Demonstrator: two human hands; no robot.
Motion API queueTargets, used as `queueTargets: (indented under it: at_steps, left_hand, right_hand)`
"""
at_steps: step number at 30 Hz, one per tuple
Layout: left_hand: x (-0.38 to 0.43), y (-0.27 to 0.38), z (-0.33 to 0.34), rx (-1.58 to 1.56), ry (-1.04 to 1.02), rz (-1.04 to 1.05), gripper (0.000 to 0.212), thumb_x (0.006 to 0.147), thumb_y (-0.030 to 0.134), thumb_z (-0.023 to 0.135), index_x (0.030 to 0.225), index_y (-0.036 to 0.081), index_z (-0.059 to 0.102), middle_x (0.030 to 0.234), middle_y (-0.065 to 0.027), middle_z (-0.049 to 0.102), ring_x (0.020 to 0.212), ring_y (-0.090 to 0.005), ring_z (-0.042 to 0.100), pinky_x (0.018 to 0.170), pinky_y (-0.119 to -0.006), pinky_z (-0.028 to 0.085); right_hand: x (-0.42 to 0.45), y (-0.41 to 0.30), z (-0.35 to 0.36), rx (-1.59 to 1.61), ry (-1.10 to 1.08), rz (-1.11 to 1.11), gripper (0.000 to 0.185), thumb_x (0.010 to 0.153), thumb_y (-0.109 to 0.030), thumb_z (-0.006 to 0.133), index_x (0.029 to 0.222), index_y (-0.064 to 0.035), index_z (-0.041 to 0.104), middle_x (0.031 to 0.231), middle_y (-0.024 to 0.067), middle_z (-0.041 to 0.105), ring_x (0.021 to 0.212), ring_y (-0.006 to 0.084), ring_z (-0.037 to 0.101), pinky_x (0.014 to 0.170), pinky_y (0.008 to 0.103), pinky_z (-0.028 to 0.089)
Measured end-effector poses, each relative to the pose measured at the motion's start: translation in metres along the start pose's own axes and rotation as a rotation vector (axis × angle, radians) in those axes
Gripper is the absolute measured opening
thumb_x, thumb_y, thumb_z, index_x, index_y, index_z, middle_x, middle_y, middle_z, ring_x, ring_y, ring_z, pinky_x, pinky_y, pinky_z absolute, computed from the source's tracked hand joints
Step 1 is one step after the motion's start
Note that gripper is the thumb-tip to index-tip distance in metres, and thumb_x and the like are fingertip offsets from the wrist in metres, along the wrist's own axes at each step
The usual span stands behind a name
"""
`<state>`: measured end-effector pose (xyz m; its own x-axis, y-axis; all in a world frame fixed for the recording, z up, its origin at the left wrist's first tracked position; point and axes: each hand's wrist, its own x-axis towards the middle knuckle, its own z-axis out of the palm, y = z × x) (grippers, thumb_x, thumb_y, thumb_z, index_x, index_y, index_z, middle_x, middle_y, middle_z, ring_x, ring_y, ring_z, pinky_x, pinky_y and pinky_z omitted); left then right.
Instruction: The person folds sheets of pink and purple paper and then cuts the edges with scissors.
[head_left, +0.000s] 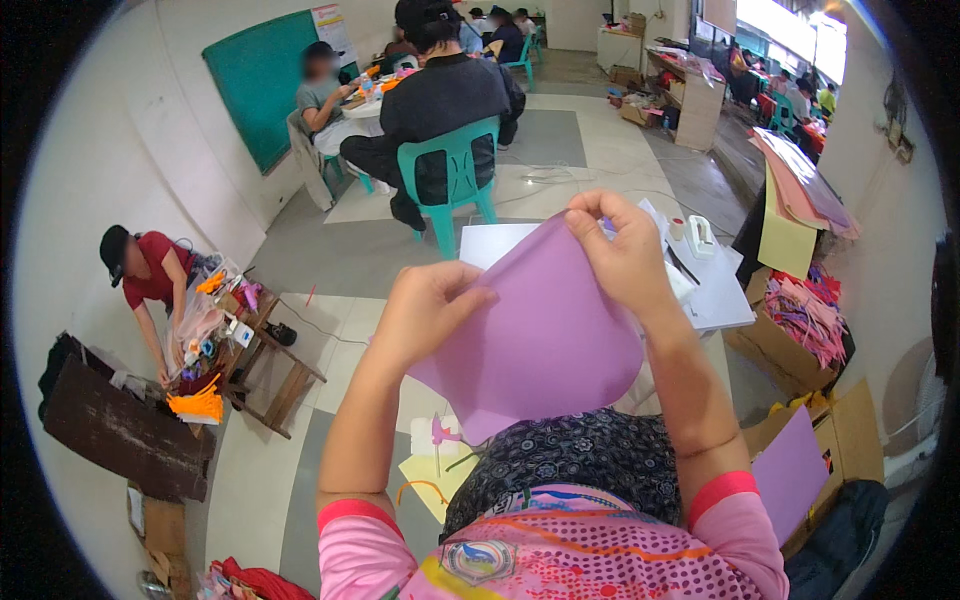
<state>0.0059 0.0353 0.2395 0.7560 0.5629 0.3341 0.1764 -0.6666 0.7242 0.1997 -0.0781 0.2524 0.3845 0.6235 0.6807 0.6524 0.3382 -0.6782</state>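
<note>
A large purple sheet (540, 337), paper or thin foam, hangs between my two hands above my lap. My left hand (431, 311) pinches its upper left edge between thumb and fingers. My right hand (619, 247) grips the top corner, higher and farther out. The sheet sags in a curve and its lower edge reaches my dark patterned garment (577, 450). Behind it, a white table (720, 300) is partly hidden; on it stand a white tape dispenser (700, 236) and a dark slim tool (682, 266).
A pink glue gun (442, 431) is low on my left beside a yellow sheet (424, 480). Cardboard boxes (787, 352) with pink strips stand right, near another purple sheet (791, 472). A person in red (161, 270) bends over a wooden stand at left. Someone sits ahead on a green chair (450, 161).
</note>
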Motion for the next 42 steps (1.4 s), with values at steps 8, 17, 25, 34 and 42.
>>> queueTargets:
  at_steps: [8, 17, 25, 34, 42]
  left_hand:
    - [0.072, 0.015, -0.052, 0.515, 0.507, 0.564, 0.014, 0.075, 0.003, 0.064, 0.088, 0.005, 0.067, 0.079, -0.0076, 0.065, 0.069, -0.0186, 0.062, 0.064, -0.028, 0.048]
    - [0.018, -0.051, 0.006, 0.807, 0.657, 0.785, 0.031, 0.062, 0.005, 0.059, 0.092, 0.006, 0.065, 0.083, -0.0065, 0.057, 0.075, -0.0234, 0.056, 0.064, -0.034, 0.045]
    - [-0.026, -0.134, 0.095, 0.75, 0.381, 0.657, 0.032, 0.062, 0.011, 0.057, 0.093, 0.001, 0.061, 0.087, -0.0063, 0.056, 0.077, -0.0212, 0.054, 0.065, -0.033, 0.044]
    - [-0.04, -0.154, 0.123, 0.582, 0.212, 0.537, 0.024, 0.069, 0.011, 0.057, 0.092, 0.005, 0.063, 0.089, -0.0043, 0.058, 0.078, -0.0209, 0.054, 0.069, -0.033, 0.043]
    - [-0.03, -0.137, 0.118, 0.511, 0.078, 0.407, 0.023, 0.071, 0.026, 0.066, 0.081, 0.005, 0.061, 0.085, -0.0061, 0.056, 0.076, -0.0246, 0.054, 0.064, -0.036, 0.041]
  right_hand:
    - [0.078, 0.002, 0.005, 0.264, 0.075, -0.138, 0.007, 0.083, -0.004, 0.058, 0.089, -0.0008, 0.062, 0.073, 0.0021, 0.06, 0.066, 0.0084, 0.055, 0.058, 0.0212, 0.043]
    - [-0.006, 0.071, 0.014, -0.048, -0.033, -0.398, 0.015, 0.073, 0.007, 0.059, 0.083, -0.0026, 0.064, 0.083, 0.0081, 0.053, 0.077, 0.0197, 0.054, 0.067, 0.0278, 0.044]
    - [-0.111, 0.154, 0.034, -0.177, -0.296, -0.161, 0.014, 0.072, 0.004, 0.058, 0.083, -0.0018, 0.062, 0.086, 0.0109, 0.055, 0.079, 0.026, 0.056, 0.068, 0.0338, 0.044]
    - [-0.114, 0.162, 0.023, -0.426, -0.365, -0.32, 0.014, 0.07, -0.002, 0.059, 0.082, -0.0093, 0.059, 0.092, 0.0039, 0.058, 0.089, 0.0234, 0.053, 0.08, 0.0377, 0.035]
    - [-0.124, 0.17, 0.017, -0.478, -0.374, -0.321, 0.019, 0.07, -0.003, 0.061, 0.086, -0.0134, 0.062, 0.088, -0.0022, 0.057, 0.086, 0.0166, 0.052, 0.082, 0.0377, 0.029]
